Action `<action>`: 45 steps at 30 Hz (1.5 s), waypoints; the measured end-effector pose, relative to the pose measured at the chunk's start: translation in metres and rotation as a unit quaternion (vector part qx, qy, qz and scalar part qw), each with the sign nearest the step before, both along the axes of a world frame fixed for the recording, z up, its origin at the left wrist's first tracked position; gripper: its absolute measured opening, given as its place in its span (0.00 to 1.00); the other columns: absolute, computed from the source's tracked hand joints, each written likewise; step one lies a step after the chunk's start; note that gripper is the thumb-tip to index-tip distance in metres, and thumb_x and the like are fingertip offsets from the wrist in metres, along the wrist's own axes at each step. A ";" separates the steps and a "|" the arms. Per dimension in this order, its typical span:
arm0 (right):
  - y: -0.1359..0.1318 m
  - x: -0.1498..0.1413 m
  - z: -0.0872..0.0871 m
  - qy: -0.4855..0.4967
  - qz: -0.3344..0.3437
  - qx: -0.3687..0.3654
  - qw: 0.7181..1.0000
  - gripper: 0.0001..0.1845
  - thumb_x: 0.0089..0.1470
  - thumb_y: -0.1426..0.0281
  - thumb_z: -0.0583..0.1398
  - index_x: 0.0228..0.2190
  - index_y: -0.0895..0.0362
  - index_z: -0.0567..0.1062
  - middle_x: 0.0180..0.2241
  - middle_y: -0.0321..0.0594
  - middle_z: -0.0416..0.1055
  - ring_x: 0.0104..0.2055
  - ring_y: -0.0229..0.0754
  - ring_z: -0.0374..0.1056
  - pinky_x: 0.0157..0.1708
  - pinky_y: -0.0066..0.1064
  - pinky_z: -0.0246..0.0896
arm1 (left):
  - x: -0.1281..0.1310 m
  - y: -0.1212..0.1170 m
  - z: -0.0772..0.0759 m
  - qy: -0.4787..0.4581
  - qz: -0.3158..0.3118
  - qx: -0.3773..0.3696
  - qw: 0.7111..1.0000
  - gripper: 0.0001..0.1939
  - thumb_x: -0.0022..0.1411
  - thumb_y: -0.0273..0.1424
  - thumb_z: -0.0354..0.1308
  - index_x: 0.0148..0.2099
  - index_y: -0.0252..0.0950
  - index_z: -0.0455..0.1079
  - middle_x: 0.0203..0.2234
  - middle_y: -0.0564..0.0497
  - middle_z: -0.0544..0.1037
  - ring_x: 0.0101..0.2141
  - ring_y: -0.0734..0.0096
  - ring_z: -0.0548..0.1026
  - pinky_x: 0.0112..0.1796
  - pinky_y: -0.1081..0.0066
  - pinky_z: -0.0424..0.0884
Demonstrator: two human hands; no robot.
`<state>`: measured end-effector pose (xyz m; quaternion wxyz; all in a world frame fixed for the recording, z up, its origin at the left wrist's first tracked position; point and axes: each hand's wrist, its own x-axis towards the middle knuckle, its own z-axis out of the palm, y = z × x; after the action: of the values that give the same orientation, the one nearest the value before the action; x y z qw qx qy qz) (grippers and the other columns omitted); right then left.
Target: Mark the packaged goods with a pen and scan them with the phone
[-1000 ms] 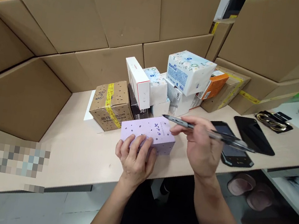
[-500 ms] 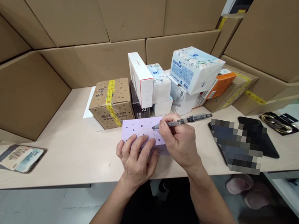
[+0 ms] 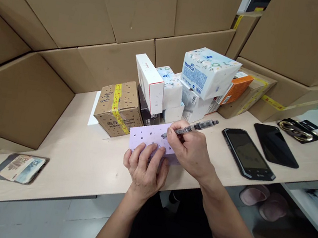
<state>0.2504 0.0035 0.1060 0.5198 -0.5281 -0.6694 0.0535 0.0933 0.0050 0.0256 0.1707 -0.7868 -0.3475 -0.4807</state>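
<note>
A light purple box (image 3: 142,132) with small dark ring-shaped marks lies in front of me on the table. My left hand (image 3: 147,168) grips its near side, the bent fingers pressing on its upper face. In my right hand (image 3: 189,146) is a pen (image 3: 198,126) with a clear barrel, pinched between thumb and fingers. The pen's grey tip points at the purple face, close to the marks; whether it touches, I cannot tell. Part of the box's near side is hidden behind my fingers.
Behind the purple box stand a taped cardboard box (image 3: 119,108), a white box (image 3: 149,85) and tissue packs (image 3: 209,72). Two phones (image 3: 245,151) lie right, beside gold rings on a black card (image 3: 297,130). Banknotes (image 3: 21,168) lie left. Large cartons (image 3: 147,7) wall the back.
The pen has tilted slightly, its back end a little lower and further left. My right hand has shifted slightly left; my left hand stays on the purple box.
</note>
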 end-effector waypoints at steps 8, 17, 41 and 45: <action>-0.008 0.000 -0.019 0.192 -0.035 0.045 0.980 0.07 0.65 0.64 0.56 0.37 0.53 0.71 0.26 0.31 0.70 0.23 0.33 0.65 0.25 0.26 0.62 | 0.000 0.001 -0.001 0.003 0.003 0.014 1.000 0.23 0.59 0.31 0.63 0.58 0.42 0.71 0.46 0.46 0.78 0.52 0.56 0.70 0.62 0.55 0.48; -0.041 0.067 -0.070 -0.157 -0.178 -0.082 0.968 0.23 0.60 0.79 0.51 0.54 0.55 0.72 0.51 0.50 0.72 0.50 0.52 0.67 0.48 0.46 0.67 | 0.000 0.000 -0.002 -0.021 -0.012 0.010 1.000 0.25 0.58 0.29 0.64 0.58 0.41 0.71 0.47 0.47 0.79 0.53 0.56 0.70 0.63 0.56 0.48; -0.101 0.118 -0.099 -0.184 -0.462 -0.333 0.801 0.46 0.56 0.46 0.57 0.66 0.60 0.60 0.59 0.69 0.59 0.57 0.74 0.59 0.49 0.63 0.58 | -0.001 0.000 0.000 -0.032 -0.011 0.029 0.999 0.16 0.60 0.26 0.61 0.51 0.37 0.73 0.45 0.44 0.82 0.51 0.57 0.73 0.60 0.56 0.56; -0.095 0.127 -0.108 -0.142 -0.460 -0.304 0.822 0.44 0.56 0.47 0.57 0.64 0.62 0.63 0.53 0.69 0.65 0.55 0.74 0.63 0.49 0.63 0.58 | 0.000 0.000 0.001 -0.032 -0.014 0.034 0.999 0.15 0.61 0.26 0.61 0.50 0.36 0.73 0.44 0.43 0.82 0.51 0.57 0.73 0.59 0.56 0.57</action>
<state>0.3773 -0.0919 -0.0020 0.1965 -0.9078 -0.3645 -0.0664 0.0929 0.0047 0.0270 0.1791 -0.7697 -0.3252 -0.5194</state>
